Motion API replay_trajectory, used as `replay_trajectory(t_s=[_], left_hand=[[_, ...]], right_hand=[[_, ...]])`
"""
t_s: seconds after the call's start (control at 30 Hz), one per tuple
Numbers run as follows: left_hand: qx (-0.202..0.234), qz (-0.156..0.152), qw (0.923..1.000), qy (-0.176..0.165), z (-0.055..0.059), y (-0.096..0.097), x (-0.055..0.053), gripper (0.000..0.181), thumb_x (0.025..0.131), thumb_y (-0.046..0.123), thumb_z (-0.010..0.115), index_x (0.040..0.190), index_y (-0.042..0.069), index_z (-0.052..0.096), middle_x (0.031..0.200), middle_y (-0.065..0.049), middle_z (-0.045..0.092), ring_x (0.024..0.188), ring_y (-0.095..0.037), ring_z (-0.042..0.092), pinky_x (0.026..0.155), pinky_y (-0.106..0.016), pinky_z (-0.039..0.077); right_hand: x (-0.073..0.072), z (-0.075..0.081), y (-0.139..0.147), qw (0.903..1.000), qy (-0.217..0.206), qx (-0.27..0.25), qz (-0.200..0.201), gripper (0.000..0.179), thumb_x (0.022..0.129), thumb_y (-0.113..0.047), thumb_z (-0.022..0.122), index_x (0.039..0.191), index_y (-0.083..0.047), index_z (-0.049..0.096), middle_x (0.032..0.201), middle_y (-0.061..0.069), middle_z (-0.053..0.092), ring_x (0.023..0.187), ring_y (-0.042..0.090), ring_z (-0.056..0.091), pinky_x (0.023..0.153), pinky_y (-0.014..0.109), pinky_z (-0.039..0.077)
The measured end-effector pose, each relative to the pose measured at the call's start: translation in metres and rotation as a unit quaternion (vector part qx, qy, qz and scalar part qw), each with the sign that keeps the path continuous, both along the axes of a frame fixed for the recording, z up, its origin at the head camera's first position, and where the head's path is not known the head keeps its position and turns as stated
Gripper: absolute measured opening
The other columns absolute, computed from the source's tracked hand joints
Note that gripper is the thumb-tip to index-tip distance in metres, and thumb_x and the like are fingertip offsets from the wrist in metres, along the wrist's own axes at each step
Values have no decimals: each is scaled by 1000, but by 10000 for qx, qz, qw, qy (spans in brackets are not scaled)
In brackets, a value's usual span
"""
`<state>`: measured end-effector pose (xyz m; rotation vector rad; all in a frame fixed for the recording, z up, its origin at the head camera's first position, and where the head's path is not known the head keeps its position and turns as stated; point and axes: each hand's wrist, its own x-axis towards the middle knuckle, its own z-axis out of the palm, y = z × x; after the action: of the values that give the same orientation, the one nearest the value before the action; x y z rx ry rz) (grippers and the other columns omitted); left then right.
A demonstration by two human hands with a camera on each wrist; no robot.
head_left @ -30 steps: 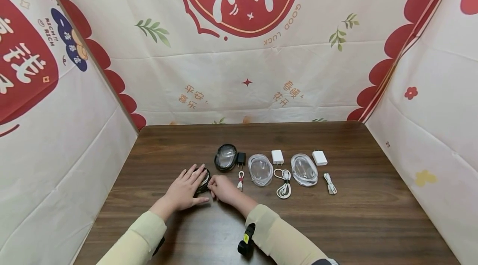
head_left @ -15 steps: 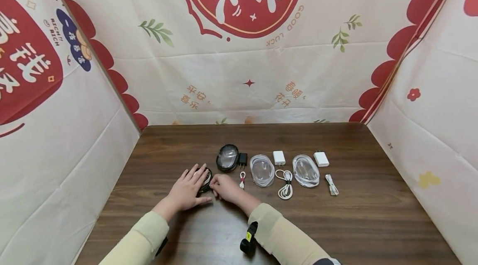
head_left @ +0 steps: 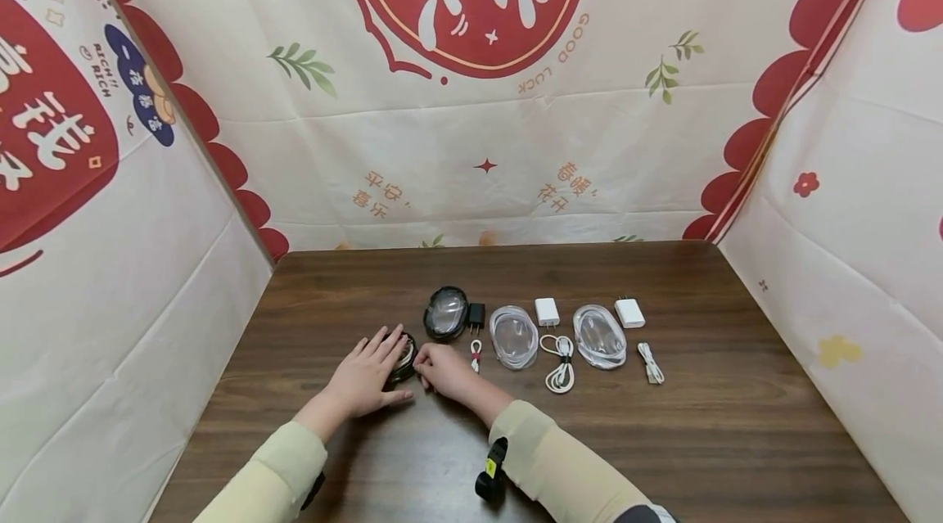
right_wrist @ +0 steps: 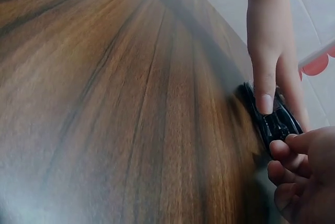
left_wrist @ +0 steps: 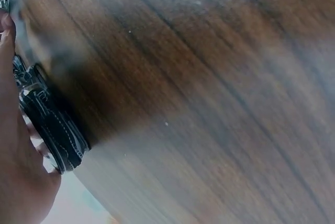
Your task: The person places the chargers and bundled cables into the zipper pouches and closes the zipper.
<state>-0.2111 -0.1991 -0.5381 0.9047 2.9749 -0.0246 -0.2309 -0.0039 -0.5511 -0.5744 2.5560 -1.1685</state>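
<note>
A small round black zip case [head_left: 404, 359] lies on the wooden table [head_left: 663, 441], left of centre. My left hand [head_left: 377, 358] lies flat on it with straight fingers pressing down. In the right wrist view one left finger [right_wrist: 264, 85] presses the case's rim [right_wrist: 273, 121]. My right hand [head_left: 420, 365] sits against the case's right edge, fingers curled [right_wrist: 293, 156] and pinching at the zipper edge. The left wrist view shows the case's stitched zipper band [left_wrist: 52, 127] beside the palm [left_wrist: 18, 187].
To the right lies a row of items: a black case with a clear lid [head_left: 445, 313], a black charger [head_left: 476, 314], a short cable [head_left: 476, 354], two clear oval cases [head_left: 513, 335] [head_left: 600, 335], two white chargers [head_left: 547, 311] [head_left: 629, 313] and two white cables [head_left: 560, 365] [head_left: 651, 362]. Printed cloth walls enclose three sides.
Both hands stay on the black case in the same positions. Only the head view shifts slightly.
</note>
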Motion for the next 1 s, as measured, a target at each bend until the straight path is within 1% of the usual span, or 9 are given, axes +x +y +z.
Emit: replay_trajectory(t_s=[0.1, 0.2, 0.33, 0.47, 0.57, 0.67, 0.77, 0.83, 1.0], left_hand=[[115, -57, 9999, -71, 3, -2, 1, 89, 88, 61, 59, 153, 8, 29, 160, -11, 20, 144, -35, 19, 109, -57, 27], [347, -102, 9993, -83, 5, -7, 1, 87, 87, 53, 66, 152, 8, 31, 159, -13, 22, 143, -37, 22, 108, -59, 28], [800, 115, 9966, -137, 8, -16, -1, 86, 84, 45, 74, 150, 5, 36, 157, -18, 26, 139, -38, 30, 106, -57, 32], [1147, 330, 9927, -193, 12, -26, -2, 75, 78, 32, 78, 140, 2, 47, 150, -21, 36, 130, -38, 44, 100, -52, 42], [1161, 367, 9922, -277, 14, -30, -1, 67, 77, 23, 76, 135, 2, 51, 145, -20, 42, 126, -38, 47, 98, -50, 44], [1168, 312, 9923, -270, 13, -32, 0, 64, 78, 19, 76, 134, 0, 52, 142, -21, 46, 125, -38, 48, 98, -50, 44], [1187, 360, 9921, -174, 12, -32, 1, 63, 80, 21, 77, 134, -2, 53, 140, -21, 48, 125, -38, 49, 99, -50, 43], [1276, 480, 9906, -73, 10, -31, 2, 63, 80, 22, 78, 133, -2, 54, 139, -21, 49, 123, -39, 50, 99, -50, 43], [1623, 1009, 9815, 81, 6, -24, 1, 60, 81, 24, 79, 130, -3, 56, 134, -24, 52, 119, -41, 52, 98, -52, 43]], right_hand=[[-1, -1, 1, 9999, 101, 76, -21, 8, 97, -12, 60, 88, -12, 62, 59, -3, 59, 44, 9, 51, 47, 23, 45], [-1, 0, 3, 9998, 208, 34, 5, 6, 95, -14, 62, 90, -11, 63, 59, -4, 59, 45, 8, 52, 48, 23, 45], [-1, 6, 9, 9995, 282, -125, 102, 8, 94, -16, 65, 98, -9, 65, 65, 2, 64, 46, 10, 54, 52, 23, 45], [0, 11, 20, 9991, 177, -361, 166, 13, 94, -14, 64, 104, -5, 65, 70, 9, 65, 49, 20, 60, 53, 25, 47], [1, 11, 29, 9984, 48, -536, 195, 16, 95, -14, 61, 107, -3, 64, 71, 10, 65, 52, 26, 62, 49, 26, 48], [3, 11, 40, 9981, 116, -557, 235, 19, 97, -16, 59, 109, -3, 65, 72, 10, 65, 53, 28, 63, 51, 27, 49], [5, 14, 53, 9979, 319, -520, 233, 19, 97, -15, 59, 109, -3, 65, 73, 9, 65, 53, 26, 63, 56, 27, 49], [5, 15, 62, 9974, 516, -468, 184, 18, 97, -15, 59, 108, -4, 66, 73, 4, 64, 55, 20, 62, 61, 26, 49], [7, 21, 81, 9956, 806, -477, 10, 17, 97, -17, 60, 106, -5, 68, 76, -4, 63, 66, 6, 57, 69, 28, 48]])
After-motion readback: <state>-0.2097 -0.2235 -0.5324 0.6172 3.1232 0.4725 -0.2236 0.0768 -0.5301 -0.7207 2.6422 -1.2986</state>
